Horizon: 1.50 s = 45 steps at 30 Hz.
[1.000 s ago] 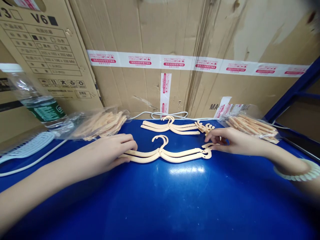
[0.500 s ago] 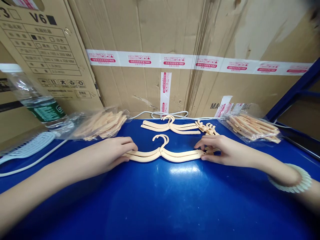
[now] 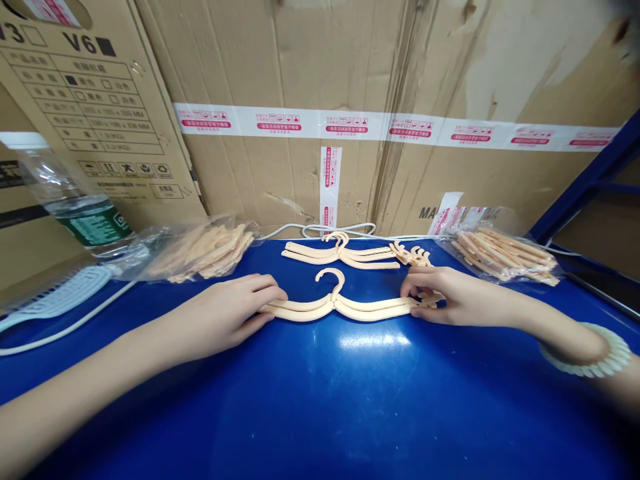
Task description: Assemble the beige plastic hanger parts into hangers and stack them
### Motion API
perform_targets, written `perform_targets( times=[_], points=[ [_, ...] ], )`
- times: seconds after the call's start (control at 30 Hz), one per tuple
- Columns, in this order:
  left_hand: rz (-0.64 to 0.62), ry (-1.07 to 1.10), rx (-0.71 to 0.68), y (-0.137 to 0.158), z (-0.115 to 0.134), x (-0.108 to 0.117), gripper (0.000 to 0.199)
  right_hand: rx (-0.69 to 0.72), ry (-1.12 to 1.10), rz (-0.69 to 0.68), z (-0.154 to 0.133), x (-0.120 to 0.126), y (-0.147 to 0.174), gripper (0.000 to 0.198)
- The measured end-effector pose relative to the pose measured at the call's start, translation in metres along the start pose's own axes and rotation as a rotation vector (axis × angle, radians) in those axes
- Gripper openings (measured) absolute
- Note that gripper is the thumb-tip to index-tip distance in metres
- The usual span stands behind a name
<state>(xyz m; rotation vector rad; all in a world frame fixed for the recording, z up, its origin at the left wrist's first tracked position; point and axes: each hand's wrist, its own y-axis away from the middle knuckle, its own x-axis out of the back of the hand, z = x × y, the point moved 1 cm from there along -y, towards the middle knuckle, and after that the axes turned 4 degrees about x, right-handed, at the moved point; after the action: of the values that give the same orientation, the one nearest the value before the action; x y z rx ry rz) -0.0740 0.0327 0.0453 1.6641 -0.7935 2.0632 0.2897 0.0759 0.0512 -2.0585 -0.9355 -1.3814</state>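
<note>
Two cream clothes hangers (image 3: 373,311) lie stacked on the blue table, their hooks upward and now nearly overlapping. My left hand (image 3: 240,307) pinches their left ends between thumb and fingers. At the other end, my right hand (image 3: 437,297) is closed on the right tips, a pale bracelet round its wrist. Behind them rests another small stack of the same hangers (image 3: 313,253), touched by neither hand. A cluster of cream hook pieces (image 3: 413,253) sits just beyond my right hand, and more small cream pieces show by its fingertips, partly hidden.
Clear plastic bags of cream parts lie at back left (image 3: 205,250) and back right (image 3: 505,253). A water bottle (image 3: 93,223) and a light-blue hairbrush (image 3: 65,293) are on the left. A white cable (image 3: 345,230) runs along cardboard (image 3: 280,180) at the back.
Both hands and the held hangers have shifted slightly to the right. The two hooks, apart before, now line up almost as one. The rear stack has stayed put.
</note>
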Motion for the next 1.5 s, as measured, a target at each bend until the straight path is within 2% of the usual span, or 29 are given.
perform_targets(
  times=[0.1, 0.17, 0.33, 0.43, 0.57, 0.67, 0.8, 1.0, 1.2, 1.37, 1.5],
  points=[
    [-0.107, 0.001, 0.013, 0.0, -0.003, 0.0, 0.029, 0.022, -0.057, 0.007, 0.001, 0.003, 0.0, 0.024],
    [-0.128, 0.039, 0.039, 0.0, -0.005, 0.002, 0.028, 0.021, -0.104, 0.053, 0.005, 0.006, 0.0, 0.03],
    [-0.169, 0.181, 0.097, -0.005, -0.01, 0.007, 0.028, -0.064, -0.189, 0.313, 0.022, 0.01, 0.001, 0.037],
    [-0.165, 0.258, 0.118, -0.006, -0.014, 0.01, 0.031, -0.176, -0.281, 0.459, 0.03, 0.011, 0.001, 0.042],
    [-0.202, 0.358, 0.132, -0.005, -0.021, 0.012, 0.042, -0.273, -0.311, 0.573, 0.035, 0.013, 0.002, 0.048],
    [-0.168, 0.441, 0.165, -0.006, -0.028, 0.008, 0.043, -0.3, -0.285, 0.629, 0.037, 0.016, 0.002, 0.046],
    [-0.063, 0.524, 0.235, -0.009, -0.035, -0.003, 0.037, -0.317, -0.176, 0.684, 0.039, 0.018, 0.004, 0.039],
    [0.07, 0.491, 0.231, -0.01, -0.034, -0.012, 0.031, -0.25, 0.102, 0.66, 0.053, 0.02, 0.006, 0.019],
    [0.081, 0.467, 0.213, -0.01, -0.032, -0.013, 0.028, -0.193, 0.156, 0.453, 0.069, 0.016, 0.006, 0.03],
    [0.105, 0.4, 0.219, -0.012, -0.032, -0.015, 0.028, -0.059, 0.191, 0.416, 0.068, 0.012, 0.003, 0.033],
    [0.141, 0.268, 0.176, -0.018, -0.034, -0.017, 0.027, -0.037, 0.238, 0.404, 0.067, 0.008, 0.002, 0.034]
  ],
)
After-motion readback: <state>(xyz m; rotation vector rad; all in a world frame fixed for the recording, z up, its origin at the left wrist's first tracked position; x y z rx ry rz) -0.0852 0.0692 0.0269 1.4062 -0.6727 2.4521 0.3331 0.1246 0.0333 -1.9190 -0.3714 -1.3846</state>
